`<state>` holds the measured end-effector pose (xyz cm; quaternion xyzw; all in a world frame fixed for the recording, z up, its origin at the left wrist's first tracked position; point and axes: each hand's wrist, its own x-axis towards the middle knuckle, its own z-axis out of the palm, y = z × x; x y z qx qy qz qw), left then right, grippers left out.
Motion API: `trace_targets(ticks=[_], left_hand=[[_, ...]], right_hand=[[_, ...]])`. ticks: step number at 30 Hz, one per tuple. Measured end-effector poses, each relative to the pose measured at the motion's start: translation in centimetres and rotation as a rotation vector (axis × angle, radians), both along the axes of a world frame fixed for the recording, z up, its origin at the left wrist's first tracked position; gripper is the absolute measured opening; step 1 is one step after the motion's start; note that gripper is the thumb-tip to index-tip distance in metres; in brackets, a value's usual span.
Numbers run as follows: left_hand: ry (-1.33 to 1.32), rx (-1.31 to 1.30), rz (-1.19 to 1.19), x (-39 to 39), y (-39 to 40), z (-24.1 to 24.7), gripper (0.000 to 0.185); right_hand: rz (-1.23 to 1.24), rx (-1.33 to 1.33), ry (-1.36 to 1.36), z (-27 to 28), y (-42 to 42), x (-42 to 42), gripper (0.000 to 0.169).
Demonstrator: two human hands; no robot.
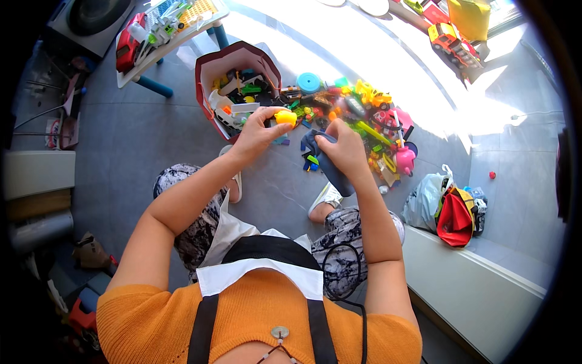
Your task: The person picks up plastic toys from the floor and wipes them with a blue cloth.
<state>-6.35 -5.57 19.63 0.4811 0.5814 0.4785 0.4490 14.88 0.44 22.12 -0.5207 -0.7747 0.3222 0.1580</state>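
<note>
My left hand (260, 133) pinches a small yellow toy (285, 118) between thumb and fingers, next to the near right rim of a red-edged paper bag (198, 77). Inside that bag lie mixed toys, among them a white piece (245, 108) and a green one (251, 89). A dark grey-blue cloth (334, 169) hangs from my right hand (342, 148), gripped between thumb and fingers. The cloth and the yellow toy are apart. Beyond my hands a pile of loose plastic toys (334, 101) spreads over the grey tiled floor (282, 182).
At the upper left stands a small table (213, 17) with a red toy car (130, 43) on it. A pink toy teapot (404, 159) edges the pile. To the right are a plastic bag (425, 202), a red bag (454, 218) and a white cabinet (468, 277). Toy trucks (454, 44) sit upper right.
</note>
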Motion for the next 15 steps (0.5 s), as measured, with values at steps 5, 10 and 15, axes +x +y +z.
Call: trace_targets(ticks=[5, 10, 15], left_hand=[[-0.101, -0.003, 0.403, -4.1, 2.5, 0.2, 0.047], [-0.182, -0.011, 0.528, -6.8, 3.6, 0.6, 0.053], [-0.636, -0.117, 0.251, -5.2, 2.9, 1.5, 0.017]], right_hand=[[0.013, -0.044, 0.108, 0.1, 0.0, -0.4, 0.03], [-0.003, -0.061, 0.189, 0.2, 0.1, -0.6, 0.029], [-0.012, -0.089, 0.342, -0.4, 0.0, -0.6, 0.023]])
